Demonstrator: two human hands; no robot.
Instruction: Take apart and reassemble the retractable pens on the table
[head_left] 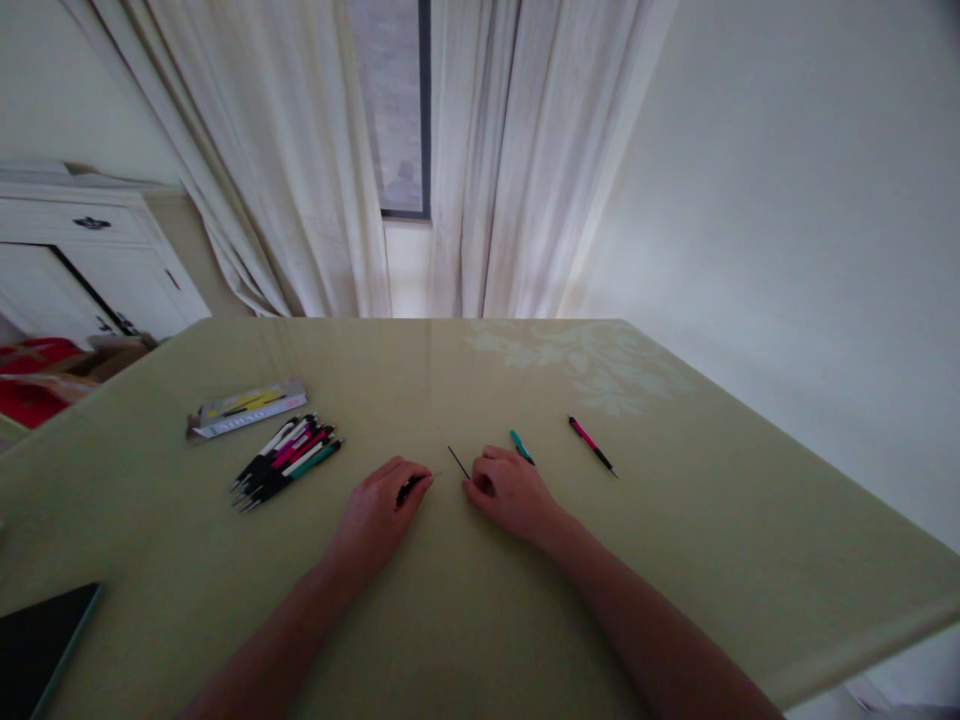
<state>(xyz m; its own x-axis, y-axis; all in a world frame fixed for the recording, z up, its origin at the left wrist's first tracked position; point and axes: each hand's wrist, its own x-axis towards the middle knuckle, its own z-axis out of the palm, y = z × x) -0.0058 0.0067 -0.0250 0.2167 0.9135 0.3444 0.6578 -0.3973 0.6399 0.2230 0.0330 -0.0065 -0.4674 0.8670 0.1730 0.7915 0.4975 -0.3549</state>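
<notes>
Just right of the pens (286, 460), the left hand (377, 500) curls inward, fingers closed on a black piece (409, 488); farther right of the pens, the right hand (516, 490) arches inward too, fingertips pinching a thin rod (457, 461).

hands (382, 500) (517, 492): bare | wrists (334, 560) (556, 530): bare, slim | forearms (289, 625) (637, 595): bare, tapering toward hands

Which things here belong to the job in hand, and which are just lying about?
Likely the job:
dark piece in the left hand
thin dark stick at the right hand's fingertips
teal piece
pink-and-black pen
pile of pens
box beside them

Probably lying about:
black flat object, lower left
red thing, far left
</notes>
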